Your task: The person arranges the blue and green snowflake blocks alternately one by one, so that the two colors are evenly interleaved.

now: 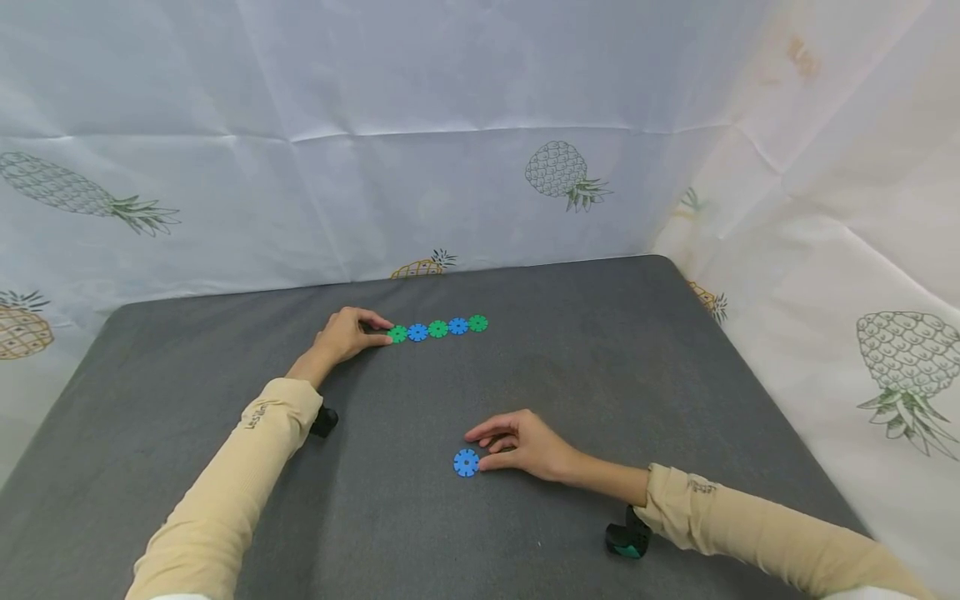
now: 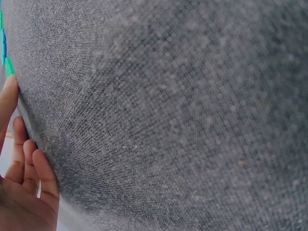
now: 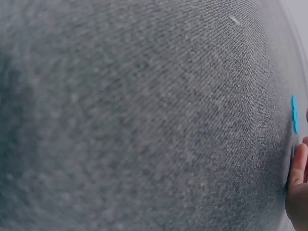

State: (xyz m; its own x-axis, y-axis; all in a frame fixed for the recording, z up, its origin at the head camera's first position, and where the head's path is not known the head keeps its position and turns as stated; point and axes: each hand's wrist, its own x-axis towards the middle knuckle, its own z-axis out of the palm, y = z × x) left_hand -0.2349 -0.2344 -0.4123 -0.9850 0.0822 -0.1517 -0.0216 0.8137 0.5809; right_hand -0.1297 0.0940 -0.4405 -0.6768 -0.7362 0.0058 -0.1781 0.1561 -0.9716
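A row of flat notched discs, alternating green and blue, lies on the dark grey table toward the back. My left hand [image 1: 345,335] pinches the green disc [image 1: 397,334] at the row's left end between thumb and index finger. In the left wrist view, the thumb [image 2: 8,96] is right at that disc's edge. Nearer the front lies a single blue disc [image 1: 466,462]. My right hand [image 1: 528,446] is just beside it, thumb tip at the disc's right edge and the other fingers spread apart above it. The right wrist view shows this blue disc [image 3: 294,114] just beyond the thumb.
The grey cloth-covered table [image 1: 637,358] reaches back to a white pineapple-print curtain [image 1: 420,192], which also hangs along the right side. Dark wrist cameras sit under both cuffs, the right one [image 1: 628,537] close over the table. A tiny pale speck lies near the front.
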